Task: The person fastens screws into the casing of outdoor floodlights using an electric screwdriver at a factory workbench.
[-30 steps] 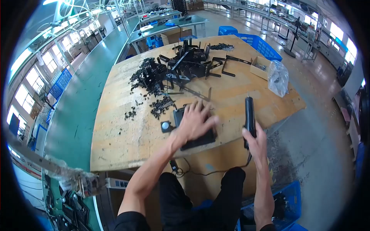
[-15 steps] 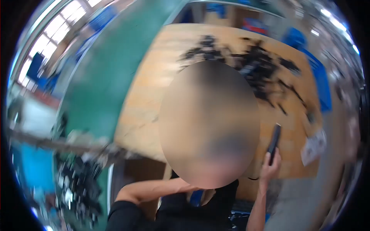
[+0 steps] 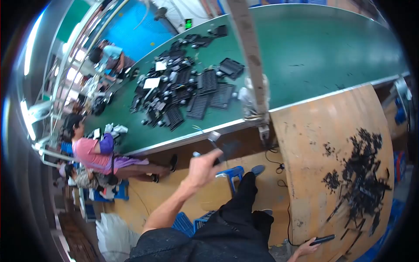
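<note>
My left hand (image 3: 203,168) is closed around a dark, motion-blurred plastic part (image 3: 228,152), with a small pale piece and thin wires at its upper end. It is held over the floor between me and the green work surface. My right hand (image 3: 307,248) is wrapped around a slim black hand tool (image 3: 322,240) at the lower edge of the wooden table (image 3: 305,183). The tool's tip points right, toward a heap of black plastic scraps (image 3: 364,174). A black cable (image 3: 288,218) runs along the table's left edge near this hand.
Many black slatted parts (image 3: 198,105) lie piled on the green work surface (image 3: 314,48). A wrapped post (image 3: 255,65) rises at its edge. A person in pink (image 3: 89,150) stands at left; another (image 3: 111,56) works across. A blue stool (image 3: 238,171) and white sack (image 3: 114,233) are nearby.
My view has swung left, from the wooden table to the green surface. My left arm now reaches out with the dark part showing; my right hand still grips the black tool.
</note>
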`<state>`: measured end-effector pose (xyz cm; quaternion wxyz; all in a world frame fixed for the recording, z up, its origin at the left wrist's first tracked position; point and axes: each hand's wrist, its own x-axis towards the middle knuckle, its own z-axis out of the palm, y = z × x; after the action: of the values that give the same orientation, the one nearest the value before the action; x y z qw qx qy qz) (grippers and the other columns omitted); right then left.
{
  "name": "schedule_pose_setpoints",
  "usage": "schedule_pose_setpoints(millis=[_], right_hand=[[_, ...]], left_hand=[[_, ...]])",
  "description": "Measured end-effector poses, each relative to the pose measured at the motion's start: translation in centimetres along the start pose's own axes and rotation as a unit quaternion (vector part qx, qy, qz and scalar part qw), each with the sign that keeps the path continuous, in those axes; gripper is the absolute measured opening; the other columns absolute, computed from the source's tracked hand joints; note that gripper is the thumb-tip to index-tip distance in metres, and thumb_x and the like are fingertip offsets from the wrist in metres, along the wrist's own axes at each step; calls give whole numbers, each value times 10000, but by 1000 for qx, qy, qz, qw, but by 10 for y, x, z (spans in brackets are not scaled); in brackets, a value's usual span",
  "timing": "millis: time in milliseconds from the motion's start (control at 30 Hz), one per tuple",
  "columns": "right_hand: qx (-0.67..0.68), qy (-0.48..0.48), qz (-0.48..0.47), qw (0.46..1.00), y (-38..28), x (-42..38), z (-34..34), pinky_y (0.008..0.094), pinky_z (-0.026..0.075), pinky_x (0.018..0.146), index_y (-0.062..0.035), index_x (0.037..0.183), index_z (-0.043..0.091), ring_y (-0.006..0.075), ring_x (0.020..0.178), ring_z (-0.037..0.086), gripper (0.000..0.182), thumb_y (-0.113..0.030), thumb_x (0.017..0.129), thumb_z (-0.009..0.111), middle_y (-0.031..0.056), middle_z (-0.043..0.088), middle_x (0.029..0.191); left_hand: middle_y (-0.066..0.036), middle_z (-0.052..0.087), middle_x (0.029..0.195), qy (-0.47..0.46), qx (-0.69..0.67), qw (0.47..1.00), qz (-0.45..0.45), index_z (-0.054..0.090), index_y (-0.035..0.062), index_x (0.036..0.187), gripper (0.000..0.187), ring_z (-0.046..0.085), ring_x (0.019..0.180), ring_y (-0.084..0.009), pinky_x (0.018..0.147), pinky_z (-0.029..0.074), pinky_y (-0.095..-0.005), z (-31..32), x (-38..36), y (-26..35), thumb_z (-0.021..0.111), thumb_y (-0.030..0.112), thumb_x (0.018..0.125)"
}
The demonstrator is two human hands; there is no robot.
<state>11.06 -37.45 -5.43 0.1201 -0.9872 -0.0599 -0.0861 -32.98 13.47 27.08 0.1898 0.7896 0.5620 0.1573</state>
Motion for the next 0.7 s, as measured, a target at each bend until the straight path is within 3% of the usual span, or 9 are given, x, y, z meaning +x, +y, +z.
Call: schedule_pose_setpoints(millis=[33, 100, 133, 233, 367, 433, 500, 667, 700], right_hand=[[-2, -19, 5, 1000, -5, 8, 4, 516, 486, 987, 28, 1498, 547, 460, 1191, 624, 705, -519, 1054, 583, 302, 656, 1320], [43, -60, 37, 997, -36, 2, -29, 525, 532, 1032, -13, 1555, 512, 455, 1180, 685, 814, -354, 893, 840, 327, 633, 1401], [74, -117, 88, 987, -39, 5, -35, 566, 438, 1145, -57, 1610, 440, 504, 1322, 586, 898, -486, 908, 802, 330, 528, 1526], [60, -126, 30, 990, -49, 13, -42, 560, 447, 1122, -44, 1593, 455, 499, 1300, 595, 866, -492, 924, 776, 328, 549, 1493], [15, -123, -43, 991, -60, 21, -46, 547, 463, 1077, -17, 1560, 485, 487, 1255, 613, 811, -503, 956, 723, 325, 591, 1428], [-7, -123, -74, 990, -70, 25, -50, 540, 471, 1054, -3, 1544, 500, 481, 1233, 622, 788, -508, 972, 697, 323, 612, 1395], [-31, -123, -87, 988, -80, 28, -54, 534, 480, 1031, 10, 1527, 515, 475, 1211, 631, 768, -513, 987, 670, 322, 633, 1362], [-121, -163, 33, 979, -124, 39, -63, 504, 497, 1028, 44, 1491, 544, 450, 1180, 666, 729, -460, 983, 684, 317, 687, 1299], [-15, -75, -70, 995, -106, 36, -39, 468, 487, 1075, 46, 1490, 547, 428, 1211, 667, 693, -372, 968, 731, 305, 685, 1322]], left_hand=[[-205, 757, 1155, 20, 57, 997, -51, 718, 100, 1277, 420, 740, 967, -413, 832, 597, -460, -11, 10, -32, 805, 152, 869], [-221, 757, 1121, 135, 152, 975, -92, 707, 84, 1267, 412, 740, 943, -417, 830, 589, -477, -26, 23, -109, 787, 129, 866], [-229, 748, 1133, 167, 162, 966, -110, 685, 57, 1265, 426, 732, 973, -422, 837, 586, -482, -33, 31, -149, 786, 126, 857], [-236, 732, 1191, 211, 217, 945, -122, 656, 37, 1289, 474, 724, 1039, -414, 863, 583, -490, -51, 51, -247, 787, 123, 841], [-193, 777, 1035, 262, 192, 929, -176, 699, 61, 1276, 472, 758, 896, -393, 807, 601, -470, -82, 87, -252, 817, 140, 826], [-179, 773, 1137, 221, 117, 943, -220, 696, 61, 1288, 518, 755, 972, -378, 847, 600, -453, -93, 117, -240, 832, 102, 789], [-143, 744, 1281, 275, 134, 952, 22, 680, 67, 1315, 600, 733, 1102, -342, 917, 589, -426, -90, 157, -243, 839, 37, 738], [-161, 667, 1424, 195, 199, 951, 137, 632, 62, 1370, 654, 659, 1277, -334, 1048, 527, -451, -63, 326, -245, 793, 33, 737], [-156, 694, 1380, 196, 213, 943, 164, 659, 61, 1333, 576, 674, 1253, -330, 1029, 539, -454, -57, 360, -241, 752, 24, 766]])
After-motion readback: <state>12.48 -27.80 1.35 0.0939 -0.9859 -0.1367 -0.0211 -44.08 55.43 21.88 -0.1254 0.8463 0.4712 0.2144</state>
